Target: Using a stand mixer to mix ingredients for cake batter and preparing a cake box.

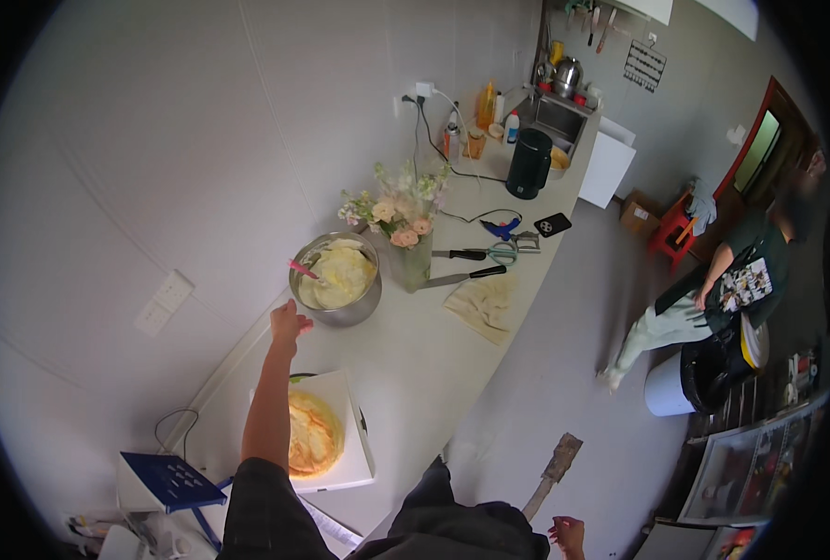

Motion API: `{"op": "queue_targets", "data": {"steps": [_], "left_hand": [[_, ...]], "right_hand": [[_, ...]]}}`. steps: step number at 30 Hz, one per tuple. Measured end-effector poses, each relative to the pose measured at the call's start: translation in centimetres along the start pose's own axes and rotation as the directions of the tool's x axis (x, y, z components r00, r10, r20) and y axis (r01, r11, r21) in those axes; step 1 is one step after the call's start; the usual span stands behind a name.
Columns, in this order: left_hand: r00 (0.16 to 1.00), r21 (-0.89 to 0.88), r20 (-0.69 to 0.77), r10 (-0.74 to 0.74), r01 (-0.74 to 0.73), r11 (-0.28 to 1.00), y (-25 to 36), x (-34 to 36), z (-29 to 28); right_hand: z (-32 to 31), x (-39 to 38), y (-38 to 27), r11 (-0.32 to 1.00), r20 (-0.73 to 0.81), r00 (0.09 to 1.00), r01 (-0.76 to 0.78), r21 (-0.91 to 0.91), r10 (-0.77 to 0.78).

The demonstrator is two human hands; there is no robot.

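My left hand (288,323) reaches out over the counter toward a metal bowl (357,310) of pale cream, fingers loosely curled and holding nothing. A pink-handled spatula (304,271) sticks out of the cream at the bowl's left rim, just beyond my fingertips. Below my forearm a round stack of thin yellow crepes (314,434) lies on a white board (362,463). My right hand (569,535) hangs low at the bottom edge beside my body, fingers apart and empty.
Behind the bowl stands a glass vase of flowers (405,224). Two knives (466,275), scissors (506,250), a cloth (482,305), a phone (552,224) and a black kettle (529,164) lie farther along the counter. Another person (713,289) stands on the floor at right.
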State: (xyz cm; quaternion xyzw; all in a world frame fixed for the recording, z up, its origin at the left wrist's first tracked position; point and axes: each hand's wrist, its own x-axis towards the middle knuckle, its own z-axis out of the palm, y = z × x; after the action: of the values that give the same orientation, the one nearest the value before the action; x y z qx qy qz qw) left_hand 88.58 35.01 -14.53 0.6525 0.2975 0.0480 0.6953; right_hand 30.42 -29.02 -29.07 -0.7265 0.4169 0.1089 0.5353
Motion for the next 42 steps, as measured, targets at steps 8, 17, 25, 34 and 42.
{"op": "queue_targets", "data": {"steps": [8, 17, 25, 34, 42], "left_hand": [[0.982, 0.303, 0.183, -0.053, -0.005, 0.953, 5.1, 1.0, 2.2], [0.994, 0.258, 0.107, -0.034, 0.005, 0.966, 4.5, -6.4, 2.8], [0.919, 0.224, 0.353, -0.178, 0.102, 0.969, 1.0, -17.3, 6.0], [0.821, 0.252, 0.464, 0.333, -0.483, 0.839, -5.8, -23.9, 12.1], [0.887, 0.174, 0.433, -0.163, 0.095, 0.98, -2.6, -27.2, 15.1]], "right_hand": [[2.6, -0.2, -5.0, 0.962, -0.053, 0.985, -0.174, -0.208, 0.167], [6.0, 4.7, -22.9, 0.943, 0.138, 0.987, 0.118, -0.312, -0.078], [15.3, 3.6, -45.1, 0.763, 0.186, 0.774, 0.63, -0.144, -0.605], [27.1, -1.8, -54.8, 0.037, 0.556, 0.235, 0.938, -0.344, -0.797], [11.9, 3.1, -55.2, 0.467, 0.516, 0.657, 0.754, -0.462, -0.55]]}}
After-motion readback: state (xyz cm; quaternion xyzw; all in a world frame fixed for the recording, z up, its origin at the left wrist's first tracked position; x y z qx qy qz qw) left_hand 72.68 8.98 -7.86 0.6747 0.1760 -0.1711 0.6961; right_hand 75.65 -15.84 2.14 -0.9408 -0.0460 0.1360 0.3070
